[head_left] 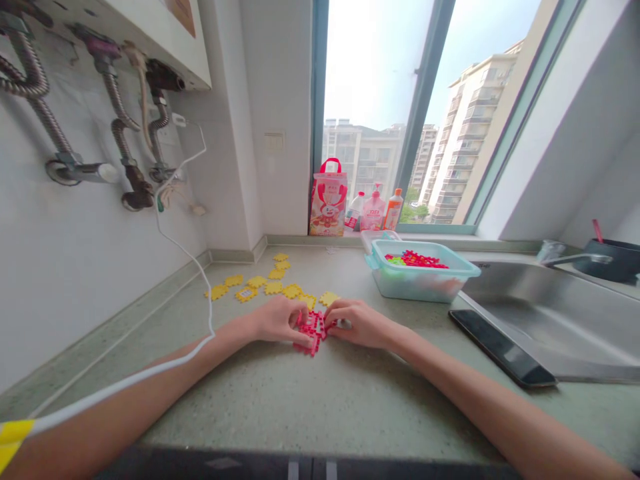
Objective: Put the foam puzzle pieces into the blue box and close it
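Several pink-red interlocking plastic tiles [313, 327] with notched edges are together on the grey-green counter, between my two hands. My left hand [284, 319] grips them from the left, thumb along the near side and fingers curled over the far side. From the right, my right hand [357, 321] pinches the right edge of the pink-red tiles with thumb and fingertips. Just beyond my hands lie several loose yellow notched tiles [273, 288], spread toward the left and back of the counter. The fingers partly cover the pink-red tiles.
A pale turquoise tub [420, 281] of red and green pieces stands right of my hands. Near it lie a black phone [503, 347] and the steel sink [560, 313]. A white cable [210, 300] hangs across my left forearm. Bottles [373, 210] and a pink bag [329, 203] stand by the window.
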### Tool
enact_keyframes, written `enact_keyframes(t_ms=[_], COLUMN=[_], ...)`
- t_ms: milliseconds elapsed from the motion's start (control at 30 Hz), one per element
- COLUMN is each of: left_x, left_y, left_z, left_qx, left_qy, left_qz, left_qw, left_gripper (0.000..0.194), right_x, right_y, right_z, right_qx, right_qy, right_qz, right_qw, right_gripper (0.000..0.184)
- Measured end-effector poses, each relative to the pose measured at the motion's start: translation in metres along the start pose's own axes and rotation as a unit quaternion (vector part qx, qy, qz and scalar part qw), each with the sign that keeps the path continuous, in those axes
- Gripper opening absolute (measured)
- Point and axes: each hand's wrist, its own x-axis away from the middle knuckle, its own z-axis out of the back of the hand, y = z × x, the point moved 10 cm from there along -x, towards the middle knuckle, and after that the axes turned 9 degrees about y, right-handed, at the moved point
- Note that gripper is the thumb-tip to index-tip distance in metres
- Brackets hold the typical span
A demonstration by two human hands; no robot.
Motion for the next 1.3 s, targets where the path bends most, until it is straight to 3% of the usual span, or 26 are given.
enact_keyframes(t_ms=[267, 467, 600, 867, 1033, 1300], left_x=[0.002, 0.002, 0.003, -0.004, -0.006, -0.004], left_y=[0.011, 0.004, 0.002, -0.028, -0.040, -0.037], left_z=[-0.003, -0.008, -0.007, 0.009, 0.011, 0.013], left_qx=[0.032, 0.055, 0.073, 0.073, 0.063, 0.004], left_qy=[-0.012, -0.026, -0.029, 0.057, 0.074, 0.034], left_qz=[-0.048, -0.052, -0.067, -0.032, -0.025, -0.026], left_qw=[0.998, 0.997, 0.995, 0.995, 0.995, 0.999], left_gripper=[0.049, 0.029, 0.030, 0.042, 0.045, 0.045], right_x=[0.000, 0.000, 0.000, 0.001, 0.000, 0.002], right_y=[0.008, 0.009, 0.008, 0.005, 0.000, 0.024], right_z=[0.000, -0.001, 0.000, 0.006, 0.009, 0.015], right_qx=[0.009, 0.004, 0.005, 0.036, 0.089, 0.152], right_qy=[0.022, 0.023, 0.013, 0.010, 0.006, 0.006], right_qz=[-0.021, -0.023, -0.018, -0.004, 0.008, -0.094], right_qw=[1.000, 0.999, 1.000, 0.999, 0.996, 0.984], right_gripper=[0.011, 0.010, 0.011, 0.012, 0.018, 0.015])
